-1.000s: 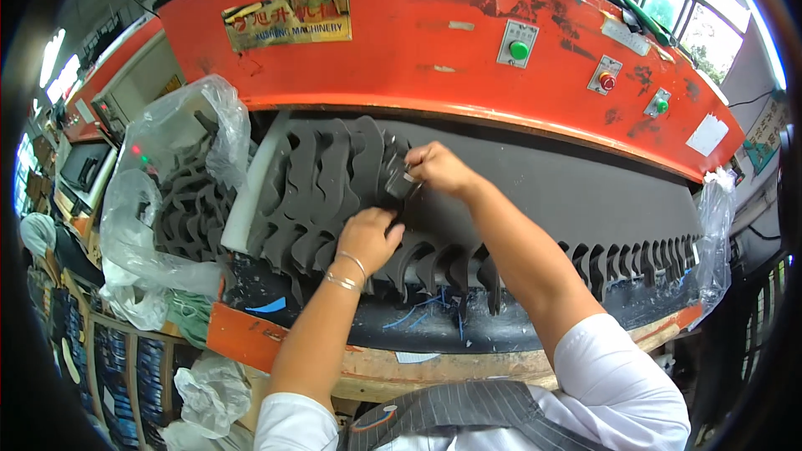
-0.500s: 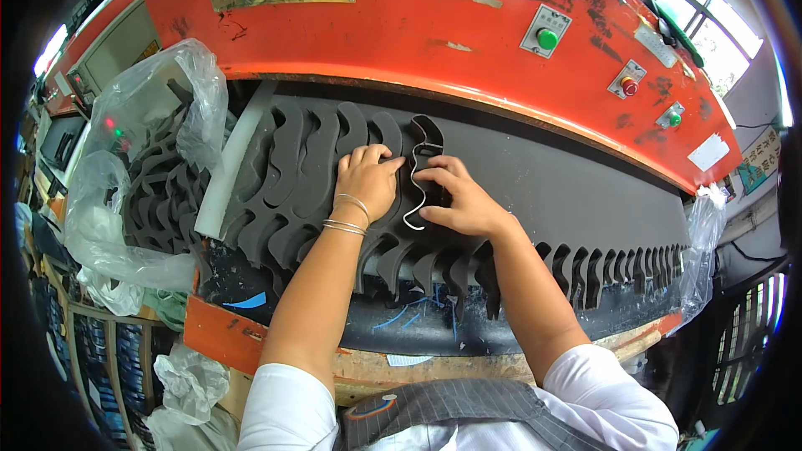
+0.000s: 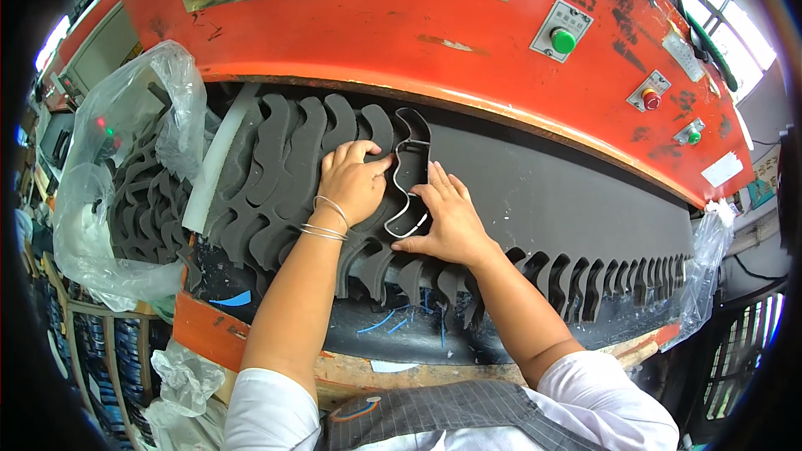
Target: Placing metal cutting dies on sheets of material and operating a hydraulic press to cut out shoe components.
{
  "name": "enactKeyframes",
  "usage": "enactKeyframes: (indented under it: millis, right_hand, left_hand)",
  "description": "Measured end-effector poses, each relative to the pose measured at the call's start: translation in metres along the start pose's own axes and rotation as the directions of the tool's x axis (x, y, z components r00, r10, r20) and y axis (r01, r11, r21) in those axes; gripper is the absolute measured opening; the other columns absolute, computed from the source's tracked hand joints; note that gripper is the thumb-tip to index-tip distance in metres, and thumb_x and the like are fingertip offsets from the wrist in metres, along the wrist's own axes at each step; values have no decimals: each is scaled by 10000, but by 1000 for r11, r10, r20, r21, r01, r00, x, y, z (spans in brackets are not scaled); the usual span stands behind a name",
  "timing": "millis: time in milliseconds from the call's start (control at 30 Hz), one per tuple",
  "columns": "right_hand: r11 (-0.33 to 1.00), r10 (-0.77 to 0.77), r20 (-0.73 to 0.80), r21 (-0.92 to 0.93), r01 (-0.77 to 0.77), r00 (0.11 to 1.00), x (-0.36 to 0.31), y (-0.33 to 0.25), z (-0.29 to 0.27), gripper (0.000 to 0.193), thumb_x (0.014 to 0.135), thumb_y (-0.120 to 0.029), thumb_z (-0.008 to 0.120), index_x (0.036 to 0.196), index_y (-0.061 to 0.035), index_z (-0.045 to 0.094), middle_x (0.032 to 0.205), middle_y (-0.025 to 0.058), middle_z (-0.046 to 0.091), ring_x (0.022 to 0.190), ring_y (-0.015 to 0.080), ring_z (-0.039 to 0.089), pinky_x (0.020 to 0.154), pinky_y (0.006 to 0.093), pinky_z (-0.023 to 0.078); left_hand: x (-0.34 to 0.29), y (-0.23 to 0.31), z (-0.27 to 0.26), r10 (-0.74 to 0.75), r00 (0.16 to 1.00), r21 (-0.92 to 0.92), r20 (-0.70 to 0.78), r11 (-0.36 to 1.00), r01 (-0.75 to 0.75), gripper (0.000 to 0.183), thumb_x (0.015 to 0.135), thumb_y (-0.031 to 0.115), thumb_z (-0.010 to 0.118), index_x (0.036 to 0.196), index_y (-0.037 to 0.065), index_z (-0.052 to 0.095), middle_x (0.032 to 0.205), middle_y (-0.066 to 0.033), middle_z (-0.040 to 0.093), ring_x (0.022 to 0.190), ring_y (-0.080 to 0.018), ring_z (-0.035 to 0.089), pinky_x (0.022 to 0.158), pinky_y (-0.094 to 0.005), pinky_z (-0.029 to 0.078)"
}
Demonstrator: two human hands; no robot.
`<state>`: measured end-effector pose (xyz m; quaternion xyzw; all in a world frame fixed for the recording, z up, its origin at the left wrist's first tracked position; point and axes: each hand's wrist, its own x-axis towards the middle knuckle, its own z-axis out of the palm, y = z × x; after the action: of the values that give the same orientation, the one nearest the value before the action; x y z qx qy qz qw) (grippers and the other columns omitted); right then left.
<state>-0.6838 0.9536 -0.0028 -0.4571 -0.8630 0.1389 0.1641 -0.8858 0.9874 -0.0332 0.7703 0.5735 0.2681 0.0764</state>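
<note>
A wavy metal cutting die (image 3: pixel 398 174), a thin-walled outline with crossbars, stands on the dark grey foam sheet beside the cut shapes. Its right side and near end are held by my right hand (image 3: pixel 449 215), the thumb at the near end and the fingers along the wall. My left hand (image 3: pixel 354 182), with bangles at the wrist, rests open on the cut foam pieces (image 3: pixel 302 146). Its thumb points toward the die's left wall; whether it touches is hard to tell. Foam beneath the left palm is hidden.
An orange machine beam (image 3: pixel 401 25) with buttons spans the far side. At left, a clear plastic bag (image 3: pixel 88 192) holds curved foam pieces, next to a pale strip (image 3: pixel 219 163). The foam sheet (image 3: pixel 543 192) extends right, its near edge scalloped. Another plastic bag (image 3: pixel 706 259) hangs at right.
The die, narrow and tilted before, now shows its full outline and sits against the cut edge. My right hand has shifted toward its near end. The whole view has swung slightly.
</note>
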Motion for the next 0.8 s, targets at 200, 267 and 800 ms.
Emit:
enactKeyframes:
  millis: [200,267,800]
  right_hand:
    - [999,27,92,28,-30,995,24,19,-5,946,652,-573,773,1362,-48,433,1449,351,295,1404,444,239,1150,512,200]
    - [977,56,87,201,-73,995,9,26,-24,1006,659,-557,781,1432,-73,354,1463,353,262,1407,446,222,1153,517,192]
    - [799,104,-990,28,-600,92,-128,375,-363,568,1035,-396,339,1395,40,400,1468,216,366,1408,336,265,1155,441,191]
  left_hand:
    - [30,-9,9,-40,998,42,45,998,38,289,827,182,579,1077,195,724,1184,-24,580,1168,-246,491,1009,-403,346]
    - [39,-10,11,-56,996,-60,75,996,61,313,826,165,600,1122,168,700,1200,-60,578,1152,-278,503,1008,-403,364]
    - [207,263,-34,163,984,-304,-74,936,-178,322,859,226,663,580,67,634,543,-143,568,506,-326,570,498,-362,474]
